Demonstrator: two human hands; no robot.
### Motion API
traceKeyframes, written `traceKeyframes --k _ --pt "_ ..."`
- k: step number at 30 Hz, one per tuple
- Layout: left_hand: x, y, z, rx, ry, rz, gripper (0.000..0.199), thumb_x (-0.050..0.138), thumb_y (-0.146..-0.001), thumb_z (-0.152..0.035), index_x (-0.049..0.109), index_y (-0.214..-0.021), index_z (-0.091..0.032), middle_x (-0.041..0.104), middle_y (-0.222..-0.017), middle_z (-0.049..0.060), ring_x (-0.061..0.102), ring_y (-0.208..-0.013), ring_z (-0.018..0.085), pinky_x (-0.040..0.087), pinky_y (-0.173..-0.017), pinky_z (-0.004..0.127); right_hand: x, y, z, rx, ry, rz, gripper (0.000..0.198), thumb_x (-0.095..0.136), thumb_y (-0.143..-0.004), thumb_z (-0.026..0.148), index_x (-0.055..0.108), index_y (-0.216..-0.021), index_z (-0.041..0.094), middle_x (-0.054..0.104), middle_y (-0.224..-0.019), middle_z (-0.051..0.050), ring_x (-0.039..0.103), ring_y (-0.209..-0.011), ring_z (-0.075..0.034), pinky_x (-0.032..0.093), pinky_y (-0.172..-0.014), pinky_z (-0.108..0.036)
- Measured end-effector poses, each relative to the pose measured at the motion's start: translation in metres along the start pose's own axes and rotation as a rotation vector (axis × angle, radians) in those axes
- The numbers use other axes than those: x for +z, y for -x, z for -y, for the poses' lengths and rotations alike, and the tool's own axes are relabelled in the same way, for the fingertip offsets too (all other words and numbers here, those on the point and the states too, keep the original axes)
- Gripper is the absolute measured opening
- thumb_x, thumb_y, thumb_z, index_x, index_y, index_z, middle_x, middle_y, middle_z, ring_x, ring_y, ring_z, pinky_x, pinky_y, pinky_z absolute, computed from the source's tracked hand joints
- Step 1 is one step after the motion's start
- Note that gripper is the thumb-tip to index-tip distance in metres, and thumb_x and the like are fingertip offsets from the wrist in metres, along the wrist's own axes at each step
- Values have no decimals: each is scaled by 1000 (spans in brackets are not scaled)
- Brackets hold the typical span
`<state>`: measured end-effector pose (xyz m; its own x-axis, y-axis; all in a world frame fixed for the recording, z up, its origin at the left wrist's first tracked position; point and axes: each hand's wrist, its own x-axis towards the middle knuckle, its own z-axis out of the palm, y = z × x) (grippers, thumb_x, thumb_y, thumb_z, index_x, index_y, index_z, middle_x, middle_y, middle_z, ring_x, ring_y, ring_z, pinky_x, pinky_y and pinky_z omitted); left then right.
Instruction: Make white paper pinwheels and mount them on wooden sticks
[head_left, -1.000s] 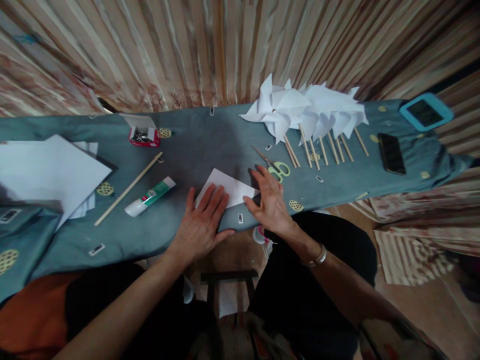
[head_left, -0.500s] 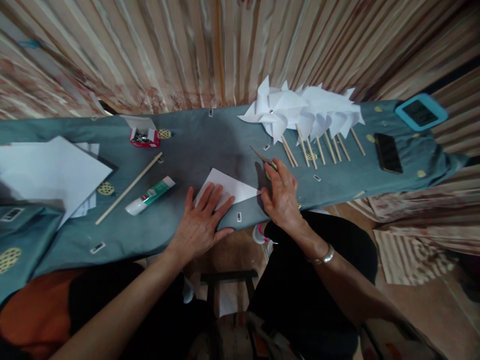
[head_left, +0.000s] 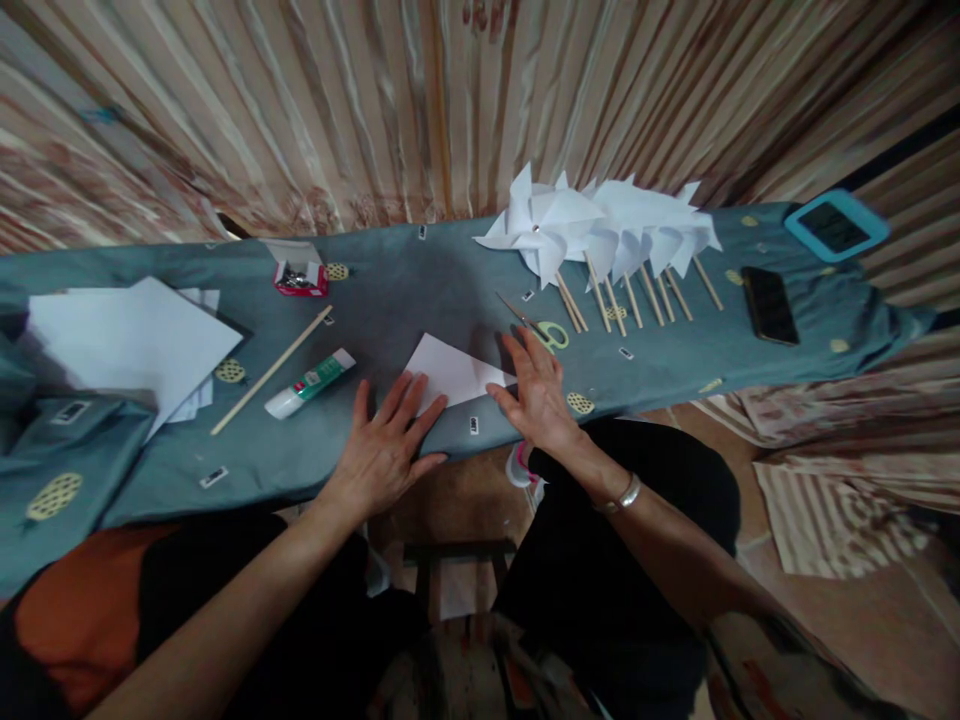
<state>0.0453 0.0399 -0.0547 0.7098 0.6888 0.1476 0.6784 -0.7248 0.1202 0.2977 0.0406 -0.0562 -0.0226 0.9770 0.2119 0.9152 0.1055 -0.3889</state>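
Note:
A folded white sheet of paper [head_left: 448, 368], roughly triangular, lies near the front edge of the cloth-covered table [head_left: 390, 290]. My left hand [head_left: 386, 440] rests with spread fingers on its left corner. At the pointed right end, the fingers of my right hand [head_left: 536, 390] touch the paper, stretched out and apart. Just beyond that hand lie scissors [head_left: 553, 336] with light green handles, blades toward the upper left. Left of my left hand is a glue stick [head_left: 311, 383] with a green and white label, and beside it a thin wooden stick [head_left: 270, 370].
Several white paper pinwheels [head_left: 559, 225] on wooden sticks lie in an overlapping row at the back right. A black phone [head_left: 770, 305] and a blue-framed timer [head_left: 836, 225] are farther right. White sheets [head_left: 127, 345] are stacked at left, near a small red box [head_left: 301, 280] of metal pieces.
My right hand has let go of the scissors, which now lie on the cloth, and has come onto the paper's right end. My left hand has slid slightly left.

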Motion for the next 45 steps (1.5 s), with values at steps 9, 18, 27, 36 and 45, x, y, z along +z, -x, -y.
traceKeyframes --k 9,18,27,36,45 --pt "-20 48 13 -96 -64 9 54 40 -101 -45 42 -147 -18 41 -155 19 34 -146 38 22 -113 69 -2 1 -15 11 -33 -15 64 50 -93 45 35 -149 17 31 -158 -21 28 -148 -34 29 -114 -58" --pt "-25 75 17 -125 -52 -12 54 40 -101 -40 39 -149 -18 44 -153 20 37 -144 37 21 -114 68 -7 3 -25 29 -12 -30 60 50 -94 40 38 -147 15 33 -157 -22 32 -147 -34 30 -114 -58" --pt "-20 77 14 -185 51 -101 62 40 -101 -43 27 -154 -15 47 -150 22 39 -143 36 20 -117 63 -19 -4 -23 -40 -115 -101 49 41 -98 35 46 -143 16 46 -151 -18 39 -144 -28 32 -117 -53" --pt "-15 47 21 -261 311 -228 61 41 -100 -46 26 -155 -23 48 -151 16 43 -141 33 32 -117 56 -8 -35 18 -57 -240 132 35 73 -80 29 70 -114 20 51 -149 -14 51 -136 -31 39 -114 -51" --pt "-18 36 19 -421 528 -235 61 44 -97 -54 41 -147 -18 51 -148 16 47 -138 34 37 -115 55 -6 -43 28 8 -461 197 9 68 -75 12 67 -77 21 61 -138 -11 58 -129 -27 41 -111 -47"
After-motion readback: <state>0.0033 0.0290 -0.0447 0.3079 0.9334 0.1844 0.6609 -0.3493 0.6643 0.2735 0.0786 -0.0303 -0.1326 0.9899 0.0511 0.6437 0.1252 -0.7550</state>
